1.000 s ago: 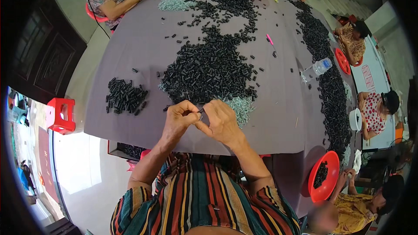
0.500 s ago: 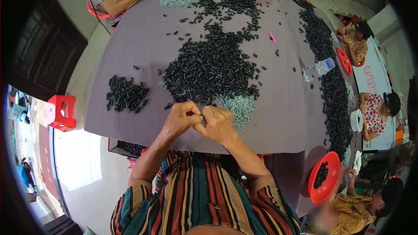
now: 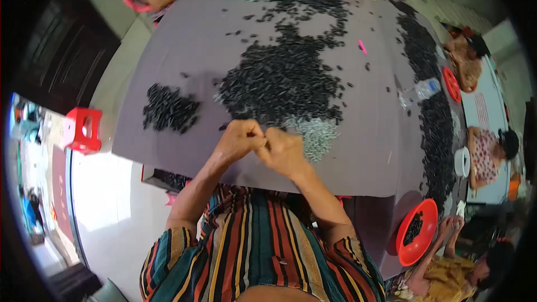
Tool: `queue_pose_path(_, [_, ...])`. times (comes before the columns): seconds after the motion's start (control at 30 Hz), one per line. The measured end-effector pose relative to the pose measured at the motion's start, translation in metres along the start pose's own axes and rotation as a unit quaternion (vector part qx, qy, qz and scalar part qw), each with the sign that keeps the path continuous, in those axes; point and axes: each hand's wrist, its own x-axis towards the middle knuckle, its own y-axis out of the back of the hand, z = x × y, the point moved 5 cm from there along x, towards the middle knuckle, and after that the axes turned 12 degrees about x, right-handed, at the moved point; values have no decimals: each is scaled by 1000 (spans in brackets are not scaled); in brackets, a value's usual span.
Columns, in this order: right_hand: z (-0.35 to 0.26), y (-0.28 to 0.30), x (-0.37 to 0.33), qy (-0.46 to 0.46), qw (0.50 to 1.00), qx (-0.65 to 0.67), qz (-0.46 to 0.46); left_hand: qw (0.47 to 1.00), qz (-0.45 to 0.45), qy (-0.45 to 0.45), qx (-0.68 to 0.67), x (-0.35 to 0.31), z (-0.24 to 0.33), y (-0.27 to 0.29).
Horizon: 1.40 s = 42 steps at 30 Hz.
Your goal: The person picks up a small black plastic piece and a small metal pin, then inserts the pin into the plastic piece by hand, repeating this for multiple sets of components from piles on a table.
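Right now my left hand (image 3: 239, 141) and my right hand (image 3: 283, 151) are pressed together at the near edge of the wide grey table (image 3: 190, 50), fingertips meeting between them. Both are curled into a pinch, but what sits in that pinch is hidden by my own fingers; I cannot tell whether a piece is in there, though I judge it is one of the small black pieces being joined or fitted.

From my hands, the big heap of small black tube-like pieces (image 3: 282, 81) lies at twelve o'clock, near but not touching. At about two o'clock, just beside my right hand, sits a small patch of pale grey-green pieces (image 3: 316, 135). At ten o'clock, well apart, a smaller separate pile of black pieces (image 3: 169, 109) rests alone near the table's left edge.

I judge this the middle of one assembly step: two little parts pushed together between thumbs and forefingers. The next move, as I see it, calls for parting the hands, setting the finished piece down, and reaching for fresh ones from the heap and the pale patch.

A round red plastic bowl (image 3: 415, 234) holding black pieces stands at four o'clock, below the table, and a red plastic stool (image 3: 83, 130) at nine o'clock.
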Motion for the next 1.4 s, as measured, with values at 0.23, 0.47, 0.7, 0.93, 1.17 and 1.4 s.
queue_pose_path(0.23, [32, 73, 14, -181, 980, 63, 47, 960, 201, -58, 188, 6, 12, 62])
queue_pose_path(0.47, [37, 69, 16, -177, 981, 40, -69, 795, 357, 0, 491, -3, -10, 118])
queue_pose_path(0.7, [33, 32, 11, -118, 982, -46, -142, 734, 340, 92, 580, -3, -24, 136])
queue_pose_path(0.93, [33, 24, 11, -120, 980, -74, -138, 707, 394, 43, 586, -5, -13, 125])
queue_pose_path(1.17, [38, 24, 10, -125, 979, -108, -123, 846, 272, -190, 417, 10, 5, 43])
queue_pose_path(1.4, [25, 33, 12, -201, 965, 170, -21, 980, 120, -125, 95, 1, 21, -5])
